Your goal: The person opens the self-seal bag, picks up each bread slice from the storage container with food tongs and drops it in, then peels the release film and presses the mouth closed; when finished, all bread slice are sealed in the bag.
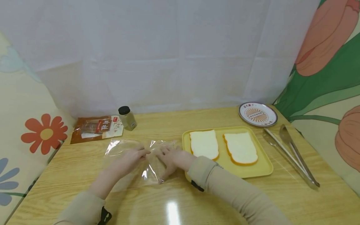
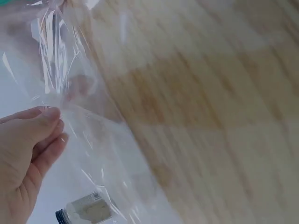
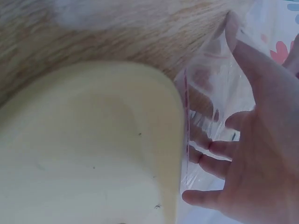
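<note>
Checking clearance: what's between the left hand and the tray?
In the head view, the right hand and part of the clear plastic bag lie between them.

Head view: right sleeve (image 1: 236, 189) and wrist cover part of the yellow tray's (image 1: 260, 170) left side and the lower left corner of the left-hand bread slice (image 1: 204, 143). Clear plastic bag (image 1: 149, 173) partly under left hand (image 1: 130, 160) and right hand (image 1: 170, 158); outline fades into the tabletop (image 1: 64, 178). Fine print on cinnamon packet (image 1: 95, 129), spice jar (image 1: 128, 121) and plate (image 1: 257, 114) too small to read. Left wrist view: jar cut by bottom edge, hand by left edge; wood grain smeared; green scrap (image 2: 4, 2) in top corner unidentifiable. Right wrist view: tray cropped left and below; hand runs off right.
</note>
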Available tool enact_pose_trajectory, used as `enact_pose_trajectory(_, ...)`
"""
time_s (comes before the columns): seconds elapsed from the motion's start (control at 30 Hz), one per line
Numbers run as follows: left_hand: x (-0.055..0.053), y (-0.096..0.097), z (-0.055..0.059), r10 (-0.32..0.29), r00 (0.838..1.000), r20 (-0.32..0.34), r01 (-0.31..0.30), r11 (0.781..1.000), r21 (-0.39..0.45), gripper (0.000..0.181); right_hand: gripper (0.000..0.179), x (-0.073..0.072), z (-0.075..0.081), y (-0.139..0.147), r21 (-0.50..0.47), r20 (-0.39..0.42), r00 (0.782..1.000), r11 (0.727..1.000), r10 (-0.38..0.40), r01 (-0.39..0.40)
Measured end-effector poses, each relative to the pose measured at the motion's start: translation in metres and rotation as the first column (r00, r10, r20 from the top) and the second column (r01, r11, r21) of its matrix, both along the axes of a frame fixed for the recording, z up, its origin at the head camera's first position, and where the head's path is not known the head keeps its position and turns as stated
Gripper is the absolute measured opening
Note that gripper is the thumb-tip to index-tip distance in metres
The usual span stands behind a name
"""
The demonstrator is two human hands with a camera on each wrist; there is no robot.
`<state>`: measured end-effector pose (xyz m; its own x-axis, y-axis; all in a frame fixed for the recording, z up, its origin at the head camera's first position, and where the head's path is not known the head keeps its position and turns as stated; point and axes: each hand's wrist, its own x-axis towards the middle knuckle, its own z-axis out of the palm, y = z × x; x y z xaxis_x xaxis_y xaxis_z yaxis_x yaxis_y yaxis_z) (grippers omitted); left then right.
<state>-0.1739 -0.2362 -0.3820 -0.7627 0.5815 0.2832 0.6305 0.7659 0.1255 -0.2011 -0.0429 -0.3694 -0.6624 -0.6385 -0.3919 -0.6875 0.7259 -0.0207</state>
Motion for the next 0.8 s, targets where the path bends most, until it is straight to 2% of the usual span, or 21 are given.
enact_pose_trajectory(0.13, 0.001, -0.001, 0.004, 0.025, 0.999, -0.035, -0.025, 1.0, -0.01, 0.007, 0.099, -0.001, 0.001, 0.001, 0.008, -0.019, 1.0, 1.0, 0.025, -0.025)
enact_pose_trajectory(0.27, 0.0, -0.003, 0.012, 0.105, 0.991, -0.078, -0.102, 0.994, 0.038, 0.003, 0.093, -0.002, 0.0, 0.001, 0.006, -0.064, 0.997, 0.999, 0.041, -0.041)
enact_pose_trajectory(0.37, -0.001, -0.005, 0.02, 0.16, 0.984, -0.074, -0.153, 0.984, 0.085, 0.002, 0.091, -0.003, -0.001, 0.0, 0.02, -0.096, 0.994, 0.999, 0.051, -0.049)
enact_pose_trajectory(0.47, 0.0, -0.006, 0.027, 0.197, 0.979, -0.045, -0.194, 0.978, 0.072, 0.004, 0.087, -0.006, -0.003, -0.001, 0.019, -0.128, 0.989, 0.997, 0.078, -0.077)
enact_pose_trajectory(0.53, 0.002, -0.006, 0.029, 0.198, 0.98, -0.013, -0.197, 0.979, 0.045, 0.005, 0.079, -0.008, -0.005, -0.002, -0.017, -0.167, 0.98, 0.994, 0.108, -0.112)
enact_pose_trajectory(0.6, 0.004, -0.005, 0.029, 0.203, 0.979, 0.01, -0.204, 0.979, 0.013, 0.007, 0.067, -0.011, -0.007, -0.004, -0.078, -0.24, 0.958, 0.981, 0.155, -0.178)
enact_pose_trajectory(0.73, 0.003, -0.002, 0.022, 0.171, 0.984, -0.054, -0.172, 0.985, -0.02, 0.004, 0.042, -0.014, -0.007, -0.006, -0.201, -0.349, 0.915, 0.937, 0.203, -0.285)
enact_pose_trajectory(0.8, 0.002, 0.0, 0.017, 0.162, 0.982, -0.097, -0.166, 0.986, -0.025, 0.004, 0.044, -0.014, -0.006, -0.006, -0.224, -0.334, 0.923, 0.934, 0.194, -0.277)
